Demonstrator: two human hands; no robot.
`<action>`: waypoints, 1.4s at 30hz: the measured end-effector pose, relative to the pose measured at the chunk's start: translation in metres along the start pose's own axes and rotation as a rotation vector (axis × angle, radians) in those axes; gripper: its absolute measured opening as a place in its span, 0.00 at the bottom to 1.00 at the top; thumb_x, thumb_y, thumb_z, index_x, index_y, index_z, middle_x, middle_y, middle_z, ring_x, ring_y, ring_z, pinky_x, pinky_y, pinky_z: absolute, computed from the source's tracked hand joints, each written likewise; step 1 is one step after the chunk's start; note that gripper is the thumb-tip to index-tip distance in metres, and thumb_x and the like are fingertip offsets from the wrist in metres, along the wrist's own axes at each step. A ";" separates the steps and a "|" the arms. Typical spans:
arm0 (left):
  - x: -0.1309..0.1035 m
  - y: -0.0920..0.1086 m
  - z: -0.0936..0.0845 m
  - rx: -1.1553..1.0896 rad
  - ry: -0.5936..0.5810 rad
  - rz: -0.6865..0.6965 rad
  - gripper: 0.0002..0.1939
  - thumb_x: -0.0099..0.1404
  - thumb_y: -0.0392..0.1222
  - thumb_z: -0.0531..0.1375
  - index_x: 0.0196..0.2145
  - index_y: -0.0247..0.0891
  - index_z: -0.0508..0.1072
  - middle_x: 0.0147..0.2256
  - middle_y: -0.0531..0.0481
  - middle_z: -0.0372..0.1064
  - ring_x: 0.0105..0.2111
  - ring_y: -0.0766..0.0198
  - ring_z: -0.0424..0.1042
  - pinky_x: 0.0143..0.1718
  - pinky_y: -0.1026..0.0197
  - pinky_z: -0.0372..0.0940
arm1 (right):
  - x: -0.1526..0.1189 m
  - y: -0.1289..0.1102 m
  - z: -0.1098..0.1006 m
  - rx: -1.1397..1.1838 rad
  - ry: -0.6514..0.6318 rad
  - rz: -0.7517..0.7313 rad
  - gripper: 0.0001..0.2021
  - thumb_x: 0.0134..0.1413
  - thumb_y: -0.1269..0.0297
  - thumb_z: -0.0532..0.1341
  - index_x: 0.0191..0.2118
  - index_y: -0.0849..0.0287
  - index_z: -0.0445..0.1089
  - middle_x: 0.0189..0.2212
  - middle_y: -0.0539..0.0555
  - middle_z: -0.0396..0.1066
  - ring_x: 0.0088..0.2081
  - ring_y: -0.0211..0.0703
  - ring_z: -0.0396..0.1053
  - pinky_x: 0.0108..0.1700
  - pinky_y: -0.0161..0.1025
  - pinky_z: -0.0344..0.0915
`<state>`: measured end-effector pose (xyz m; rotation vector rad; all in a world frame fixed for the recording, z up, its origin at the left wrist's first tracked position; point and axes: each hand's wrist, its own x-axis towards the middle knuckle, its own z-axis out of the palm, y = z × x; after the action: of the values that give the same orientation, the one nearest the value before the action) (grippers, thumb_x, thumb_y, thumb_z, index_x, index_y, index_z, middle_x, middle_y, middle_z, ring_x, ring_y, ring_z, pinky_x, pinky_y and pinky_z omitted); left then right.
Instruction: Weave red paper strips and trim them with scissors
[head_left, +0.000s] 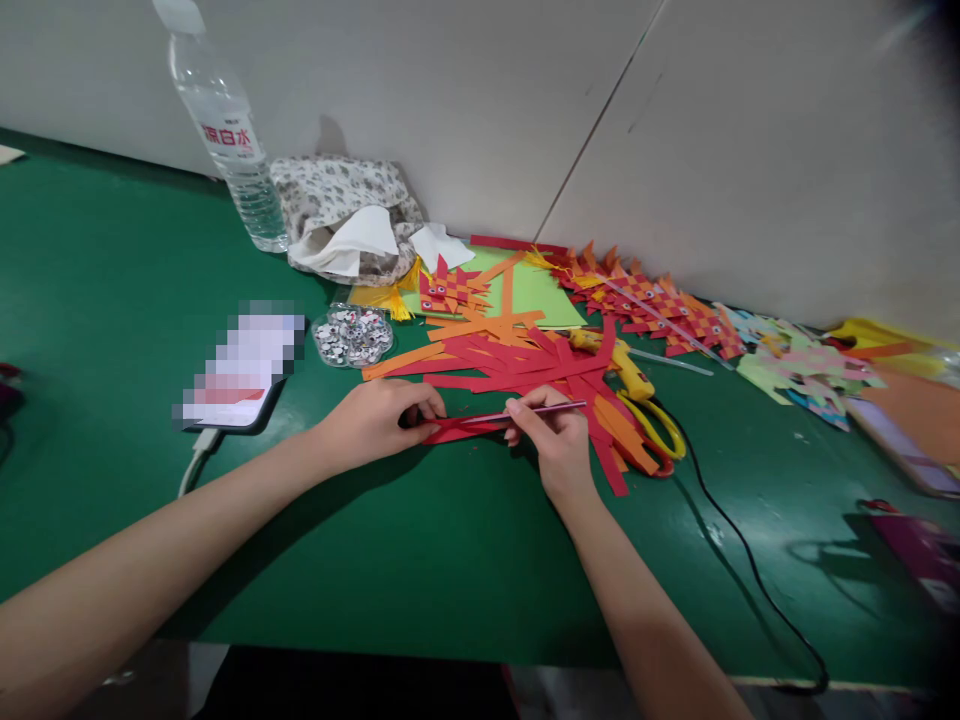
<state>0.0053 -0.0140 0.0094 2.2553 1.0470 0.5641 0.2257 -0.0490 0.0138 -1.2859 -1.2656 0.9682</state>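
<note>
My left hand (382, 420) pinches the left end of a folded red paper strip (450, 431) just above the green table. My right hand (551, 430) holds a thin dark stick-like tool (559, 407), whose tip lies over the red strip. Behind both hands is a loose pile of red paper strips (510, 360), with orange paper strips (480, 325) among them. Part of the red strip is hidden by my fingers.
On the green table (360, 580) are a phone (244, 375) with a cable, a water bottle (229, 140), a tissue pouch (345, 190), googly eyes (352, 335), a yellow glue gun (619, 362), scissors (664, 430), woven paper fish (660, 305) and a black cord (739, 535).
</note>
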 end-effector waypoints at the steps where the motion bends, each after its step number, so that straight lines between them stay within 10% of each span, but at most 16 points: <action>1: 0.000 0.000 0.000 0.001 -0.001 0.000 0.05 0.60 0.38 0.58 0.36 0.39 0.72 0.30 0.53 0.75 0.29 0.67 0.72 0.28 0.68 0.62 | 0.000 0.000 0.001 0.011 -0.002 0.000 0.12 0.47 0.57 0.65 0.23 0.58 0.66 0.14 0.46 0.65 0.17 0.35 0.65 0.21 0.33 0.64; 42: -0.001 0.001 -0.001 0.017 0.001 0.023 0.05 0.61 0.38 0.58 0.35 0.39 0.72 0.30 0.52 0.74 0.29 0.67 0.72 0.27 0.68 0.63 | 0.002 0.002 -0.004 -0.014 0.012 0.014 0.11 0.48 0.58 0.65 0.24 0.58 0.66 0.14 0.46 0.65 0.17 0.35 0.65 0.22 0.32 0.63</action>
<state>0.0049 -0.0145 0.0102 2.2848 1.0321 0.5678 0.2302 -0.0475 0.0124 -1.3110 -1.2575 0.9622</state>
